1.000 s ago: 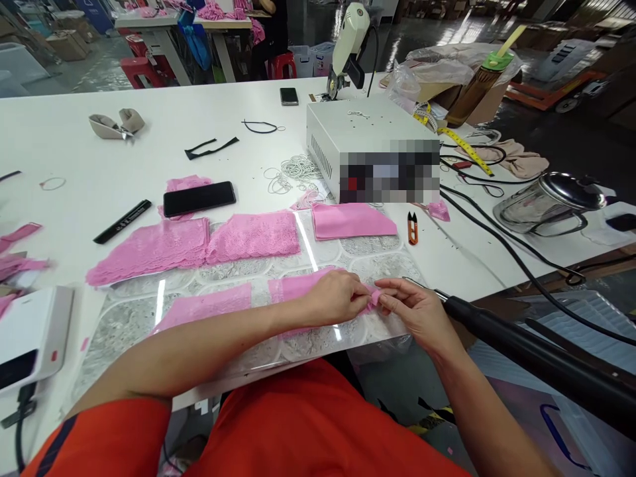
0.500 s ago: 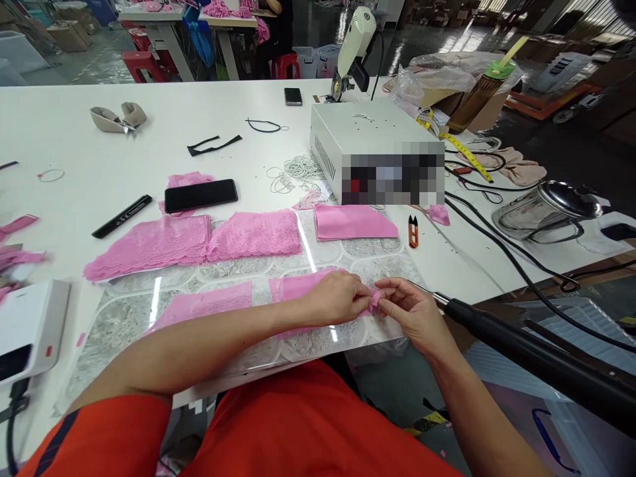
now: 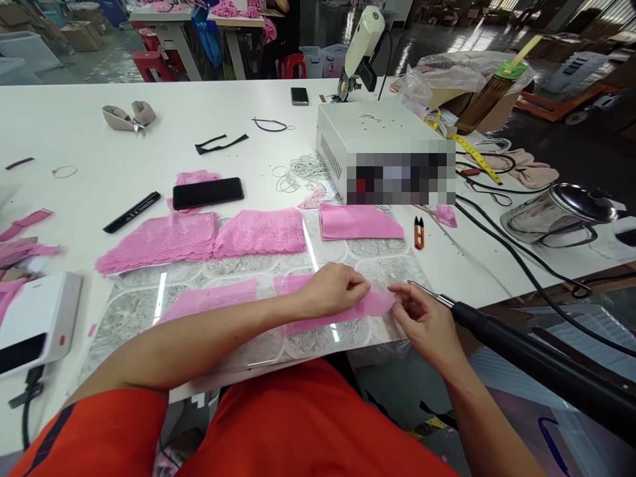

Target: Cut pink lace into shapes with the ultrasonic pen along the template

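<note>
A pink fabric piece (image 3: 378, 303) lies along the front edge of the table, its right end reaching my right hand (image 3: 426, 319). The thumb and fingers of that hand are closed at this end. My left hand (image 3: 336, 290) rests over the middle of the same piece, fingers curled and pressed onto it; its fingertips are partly hidden. Another pink fabric piece (image 3: 211, 298) lies flat to the left, partly under my left forearm. Just beyond my right hand is the thin metal tip of a black-handled rod (image 3: 517, 341), which slants in from the lower right.
Behind the hands lie pink lace stacks (image 3: 261, 232) and a folded pink cloth (image 3: 360, 222). Orange thread snips (image 3: 419, 233), a grey box machine (image 3: 377, 126), a phone (image 3: 209, 193) and a glass jug (image 3: 546, 215) stand around. Black cables (image 3: 501, 242) cross the right side.
The small folded bit of pink fabric between my fingertips now lies spread flat. My right hand has shifted slightly right and down, apart from my left. The view has turned a little.
</note>
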Demonstrator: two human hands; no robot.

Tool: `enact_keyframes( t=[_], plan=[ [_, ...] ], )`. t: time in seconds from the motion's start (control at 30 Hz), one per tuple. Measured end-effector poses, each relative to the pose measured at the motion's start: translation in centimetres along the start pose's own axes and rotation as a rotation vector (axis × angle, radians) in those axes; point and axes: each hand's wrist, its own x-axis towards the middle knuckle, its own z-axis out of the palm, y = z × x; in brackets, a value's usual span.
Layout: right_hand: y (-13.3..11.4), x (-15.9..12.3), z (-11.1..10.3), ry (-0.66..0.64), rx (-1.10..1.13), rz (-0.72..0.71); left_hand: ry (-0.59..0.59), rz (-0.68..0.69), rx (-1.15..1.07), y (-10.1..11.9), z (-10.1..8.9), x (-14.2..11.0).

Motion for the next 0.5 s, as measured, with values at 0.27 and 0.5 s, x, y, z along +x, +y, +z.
enact_keyframes(
  t=[0.27, 0.5],
  plan=[
    [1.7, -1.2, -1.1, 0.04, -0.393, -0.286, 0.28, -0.364, -0.613, -0.6, -6.6, -4.5],
    [-5.3, -1.4, 5.1, -0.018, -0.314, -0.562, 0.463, -0.505, -0.974, -1.1, -8.1, -8.2]
  ],
)
